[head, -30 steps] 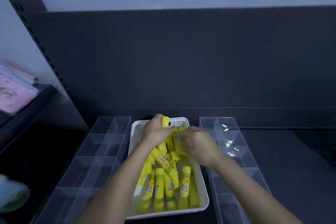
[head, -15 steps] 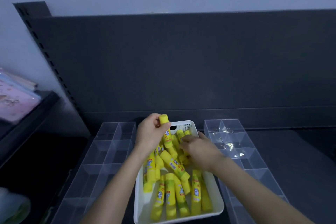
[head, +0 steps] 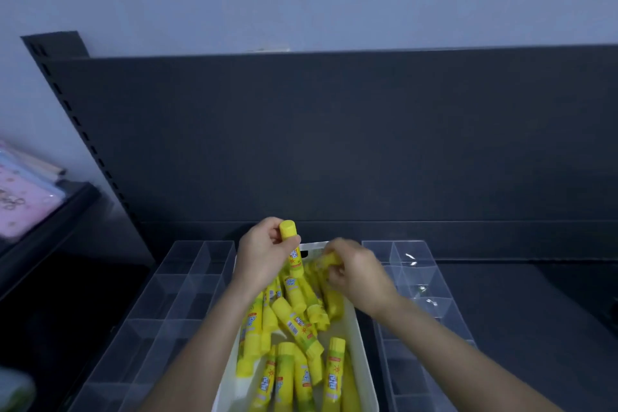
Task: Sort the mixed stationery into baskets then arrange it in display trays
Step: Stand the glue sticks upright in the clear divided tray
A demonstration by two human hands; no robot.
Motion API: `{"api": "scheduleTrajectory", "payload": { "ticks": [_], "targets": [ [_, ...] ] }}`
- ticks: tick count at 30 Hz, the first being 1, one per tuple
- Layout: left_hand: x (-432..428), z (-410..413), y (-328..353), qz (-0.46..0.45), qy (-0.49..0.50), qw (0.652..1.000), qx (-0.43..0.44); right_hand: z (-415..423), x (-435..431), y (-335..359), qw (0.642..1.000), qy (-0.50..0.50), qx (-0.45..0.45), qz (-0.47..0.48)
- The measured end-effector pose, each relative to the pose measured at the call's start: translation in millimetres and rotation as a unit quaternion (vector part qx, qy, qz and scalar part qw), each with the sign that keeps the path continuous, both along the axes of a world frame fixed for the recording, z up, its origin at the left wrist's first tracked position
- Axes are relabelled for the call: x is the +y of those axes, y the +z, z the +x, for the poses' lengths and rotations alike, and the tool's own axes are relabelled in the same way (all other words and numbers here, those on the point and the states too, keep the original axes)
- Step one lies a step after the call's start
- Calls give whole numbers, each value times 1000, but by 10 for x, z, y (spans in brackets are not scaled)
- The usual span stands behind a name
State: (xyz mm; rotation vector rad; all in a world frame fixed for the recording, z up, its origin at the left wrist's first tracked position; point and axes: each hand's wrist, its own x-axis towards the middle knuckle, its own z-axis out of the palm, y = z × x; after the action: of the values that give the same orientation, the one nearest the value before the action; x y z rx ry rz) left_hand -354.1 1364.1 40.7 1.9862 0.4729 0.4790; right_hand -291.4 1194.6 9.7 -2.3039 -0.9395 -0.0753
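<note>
Shelving back panel point(head: 334, 137), dark and slotted along its left upright, rises behind a dark shelf point(head: 535, 311) that carries everything. Two clear, compartmented trays lie on it: the left display tray point(head: 187, 274) and the right display tray point(head: 414, 244). Between them, close against both, sits a white basket point(head: 363, 354) heaped with yellow glue sticks point(head: 294, 375) lying criss-crossed. Both forearms reach in over the basket's near end.

The left hand point(head: 264, 257) has its fingers point(head: 269, 231) wrapped round a raised glue stick point(head: 296, 261), held upright above the basket's far end. Its cap point(head: 287, 230) is uppermost and clear of the fist. The right hand point(head: 357, 278), just beside it, has its fingers point(head: 341, 249) curled over the pile. They pinch a second glue stick point(head: 329, 259), which is blurred, so its exact lie cannot be told.

Handling, as a judgement: each stick is probably light, rigid and smooth-walled, hence apt to roll or slip. A grip round the labelled barrel seems safer than one on the cap, which could pull off. Several can likely be gathered parallel in one fist before transfer to a tray compartment.
</note>
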Motion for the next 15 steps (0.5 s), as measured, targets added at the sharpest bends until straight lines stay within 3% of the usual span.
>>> {"api": "scheduleTrajectory", "payload": {
  "ticks": [3, 6, 15],
  "targets": [
    [-126, 82, 87, -28, -8, 999, -37, 164, -149, 174, 981, -77, 88, 154],
    [-314, 247, 187, -37, -21, 997, -66, 397, -404, 379, 962, -116, 114, 218],
    [-903, 873, 15, 48, -108, 993, -18, 755, -928, 351, 980, -130, 64, 140]
  ]
}}
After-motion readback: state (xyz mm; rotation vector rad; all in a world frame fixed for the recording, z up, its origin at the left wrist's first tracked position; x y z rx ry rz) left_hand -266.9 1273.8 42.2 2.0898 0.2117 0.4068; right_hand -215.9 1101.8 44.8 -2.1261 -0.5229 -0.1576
